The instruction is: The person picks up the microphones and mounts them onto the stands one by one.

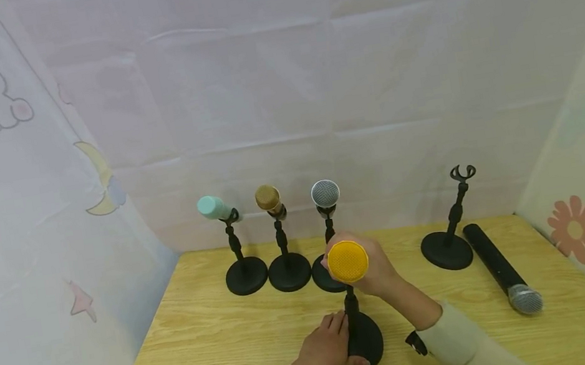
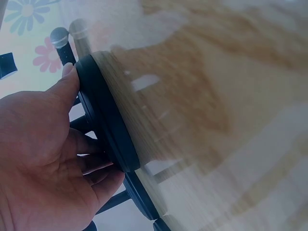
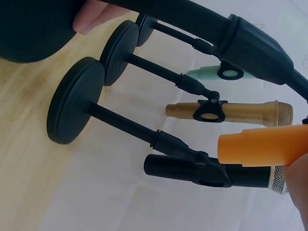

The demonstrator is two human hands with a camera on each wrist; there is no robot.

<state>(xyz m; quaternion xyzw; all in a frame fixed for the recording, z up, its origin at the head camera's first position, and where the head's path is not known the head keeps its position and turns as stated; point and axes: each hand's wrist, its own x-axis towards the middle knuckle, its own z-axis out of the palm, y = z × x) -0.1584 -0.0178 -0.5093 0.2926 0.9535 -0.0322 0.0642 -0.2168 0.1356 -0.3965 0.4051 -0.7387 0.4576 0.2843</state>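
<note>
In the head view my right hand (image 1: 376, 268) grips a yellow-orange microphone (image 1: 348, 261), its round head facing up toward the camera. The right wrist view shows the smooth orange handle (image 3: 257, 147) of that microphone, beside the black upper pole of the stand. My left hand (image 1: 323, 351) holds the round black base of a microphone stand (image 1: 367, 341) standing close in front of me. Seen from the left wrist, the thumb and fingers (image 2: 111, 183) span the edge of that base (image 2: 108, 113). The microphone's head hides the top of the stand in the head view.
Behind, three black stands hold a mint microphone (image 1: 213, 207), a gold microphone (image 1: 268, 199) and a black microphone with a silver head (image 1: 325, 194). At right stands a stand with a bare clip (image 1: 447, 249), and a black microphone (image 1: 497, 262) lies beside it.
</note>
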